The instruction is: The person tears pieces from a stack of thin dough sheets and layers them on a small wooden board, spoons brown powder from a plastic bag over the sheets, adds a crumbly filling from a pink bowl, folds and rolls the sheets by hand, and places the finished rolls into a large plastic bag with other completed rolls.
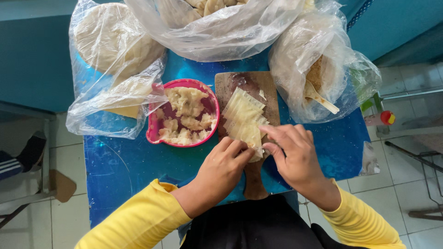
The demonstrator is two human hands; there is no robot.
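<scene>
Your left hand [224,161] and right hand [292,154] pinch a soft, matt, pale dough square [255,148], floury-looking. Beneath it the brown wooden paddle board [255,85] shows worn, dull grain with a dusty smear. The round pink plastic bowl [203,87] has a smooth, faintly shiny rim around lumpy, moist filling. The blue tabletop [124,161] gleams glossy and scuffed. Thin clear plastic bags [115,101] crinkle, catching light. Your yellow sleeves [138,221] look like soft matt cloth.

A makeshift food-prep corner is showing here: a small blue worktop [138,161] is standing on a tiled floor [406,180], crowded with plastic bags of dough [115,55] and a wooden cutting board [254,87].
</scene>
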